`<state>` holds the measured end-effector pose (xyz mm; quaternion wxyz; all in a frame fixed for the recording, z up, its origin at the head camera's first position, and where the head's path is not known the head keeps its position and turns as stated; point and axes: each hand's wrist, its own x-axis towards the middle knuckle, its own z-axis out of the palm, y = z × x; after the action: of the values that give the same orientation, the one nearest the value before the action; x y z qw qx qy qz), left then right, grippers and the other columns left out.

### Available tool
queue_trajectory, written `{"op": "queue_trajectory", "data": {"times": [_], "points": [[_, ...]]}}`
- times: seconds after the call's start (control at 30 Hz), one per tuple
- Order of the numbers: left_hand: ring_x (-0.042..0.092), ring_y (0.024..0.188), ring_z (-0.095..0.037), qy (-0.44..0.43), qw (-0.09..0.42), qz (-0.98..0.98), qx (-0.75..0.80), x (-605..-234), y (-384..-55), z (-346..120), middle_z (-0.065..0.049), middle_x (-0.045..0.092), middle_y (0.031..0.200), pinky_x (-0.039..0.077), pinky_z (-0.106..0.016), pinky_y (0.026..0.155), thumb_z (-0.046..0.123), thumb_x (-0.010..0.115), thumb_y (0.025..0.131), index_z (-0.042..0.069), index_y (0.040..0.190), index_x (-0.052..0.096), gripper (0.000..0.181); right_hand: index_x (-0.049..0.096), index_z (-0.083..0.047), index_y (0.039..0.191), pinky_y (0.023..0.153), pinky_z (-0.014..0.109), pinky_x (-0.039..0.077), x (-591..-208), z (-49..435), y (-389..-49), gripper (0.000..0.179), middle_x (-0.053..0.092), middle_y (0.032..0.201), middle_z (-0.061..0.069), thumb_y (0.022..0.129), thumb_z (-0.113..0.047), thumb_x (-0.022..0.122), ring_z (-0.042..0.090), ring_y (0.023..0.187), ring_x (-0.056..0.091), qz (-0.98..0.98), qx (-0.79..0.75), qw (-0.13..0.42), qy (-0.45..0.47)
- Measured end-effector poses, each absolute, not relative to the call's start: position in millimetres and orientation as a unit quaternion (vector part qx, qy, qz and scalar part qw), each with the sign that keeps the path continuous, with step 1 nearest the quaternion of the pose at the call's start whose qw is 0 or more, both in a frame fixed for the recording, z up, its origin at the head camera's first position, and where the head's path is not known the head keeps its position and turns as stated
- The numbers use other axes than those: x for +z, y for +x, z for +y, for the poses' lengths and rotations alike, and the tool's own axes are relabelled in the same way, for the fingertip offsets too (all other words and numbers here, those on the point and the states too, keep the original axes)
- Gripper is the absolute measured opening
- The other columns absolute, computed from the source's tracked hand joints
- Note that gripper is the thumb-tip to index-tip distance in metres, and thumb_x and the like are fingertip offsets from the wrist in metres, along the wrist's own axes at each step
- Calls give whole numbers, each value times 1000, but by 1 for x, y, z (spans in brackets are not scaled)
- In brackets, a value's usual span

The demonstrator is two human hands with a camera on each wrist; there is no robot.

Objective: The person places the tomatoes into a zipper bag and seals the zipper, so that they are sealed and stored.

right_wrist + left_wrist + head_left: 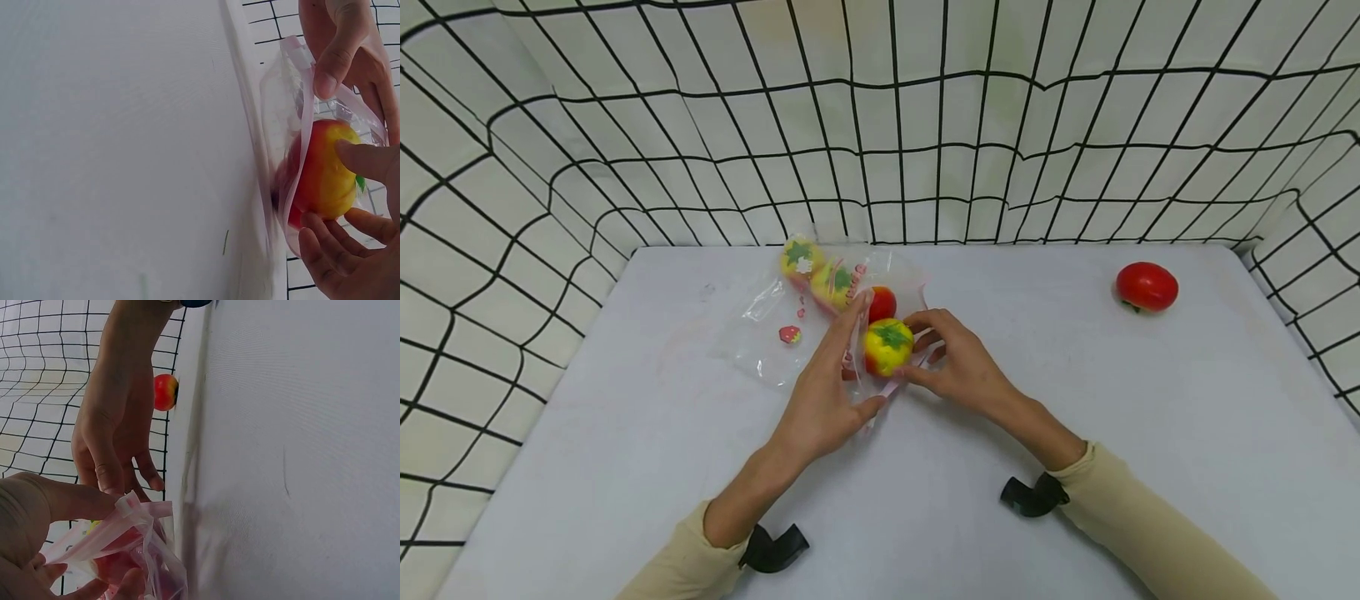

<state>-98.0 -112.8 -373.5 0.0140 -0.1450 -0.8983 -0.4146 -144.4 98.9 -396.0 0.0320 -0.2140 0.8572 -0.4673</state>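
Note:
A clear zip bag [752, 354] with a pink zip edge and printed strawberries lies toward the back of the table. My left hand [820, 412] holds its mouth apart, the thumb on the zip edge by the slider [302, 57]. Between the thumb and fingers of my right hand [962, 367] is a yellow-and-red fruit [887, 350] with a green leafy top, right at the bag's mouth. In the right wrist view this fruit [331, 172] sits partly behind the pink edge. Inside the bag are a red fruit [882, 303] and two yellow ones [832, 286] with green tops.
A red tomato-like fruit [1147, 287] lies alone at the back right of the white table [1075, 375]. Black netting [940, 150] rises along the back and both sides. Black curved pieces [1033, 495] are strapped at both sleeve cuffs.

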Motion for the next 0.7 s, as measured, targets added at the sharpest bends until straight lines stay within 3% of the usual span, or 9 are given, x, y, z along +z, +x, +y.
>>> {"op": "queue_trajectory", "data": {"times": [0.33, 0.7], "points": [[40, 154, -31, -148, 21, -900, -410, -372, -97, -113, 1, 23, 175, 62, -45, 98, 5, 91, 75, 36, 168, 13, 125, 61, -8, 139, 92, 40, 64, -398, 96, -145, 65, 59, 124, 11, 81, -12, 90, 24, 107, 66, 852, -473, 15, -225], [39, 155, -30, -142, 16, -901, -409, -371, -98, -114, 1, 24, 175, 60, -46, 101, 5, 91, 76, 34, 168, 14, 123, 63, -8, 141, 91, 39, 64, -398, 91, -144, 65, 57, 123, 15, 81, -9, 89, 27, 108, 66, 847, -483, 16, -222]]}}
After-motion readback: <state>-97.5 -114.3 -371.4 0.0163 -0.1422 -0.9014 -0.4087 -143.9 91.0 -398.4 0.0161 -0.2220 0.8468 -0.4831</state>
